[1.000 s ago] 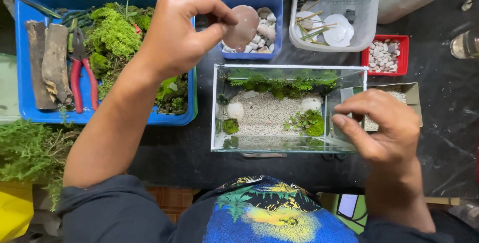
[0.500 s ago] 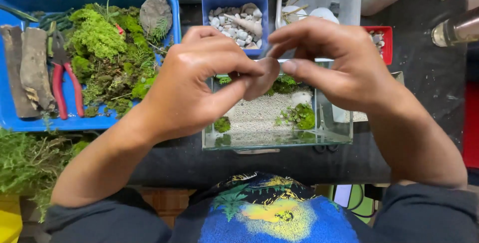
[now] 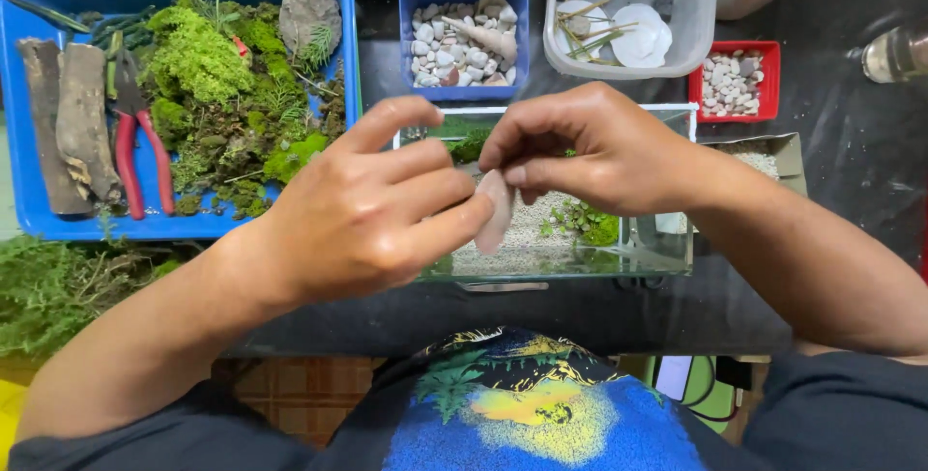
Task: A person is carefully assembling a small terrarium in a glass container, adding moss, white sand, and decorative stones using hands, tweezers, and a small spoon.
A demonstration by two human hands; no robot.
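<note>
Both hands meet above a small glass tank (image 3: 667,258) that holds pale sand and green moss clumps. A flat pinkish shell (image 3: 495,212) hangs edge-down between them. My right hand (image 3: 590,147) pinches its top edge with thumb and fingers. My left hand (image 3: 372,210) touches its left side with thumb and fingertips, index finger raised. Much of the tank's inside is hidden behind the hands.
A blue tray (image 3: 43,225) at the left holds moss, bark pieces, a grey stone and red-handled pliers (image 3: 135,157). Behind the tank stand a blue box of pebbles and shells (image 3: 464,36), a clear basket with white shells (image 3: 628,36) and a red pebble dish (image 3: 735,80). Loose moss lies front left.
My left hand brought the shell from above the pebble box down over the tank. My right hand came off the tank's right side and took hold of the shell's top.
</note>
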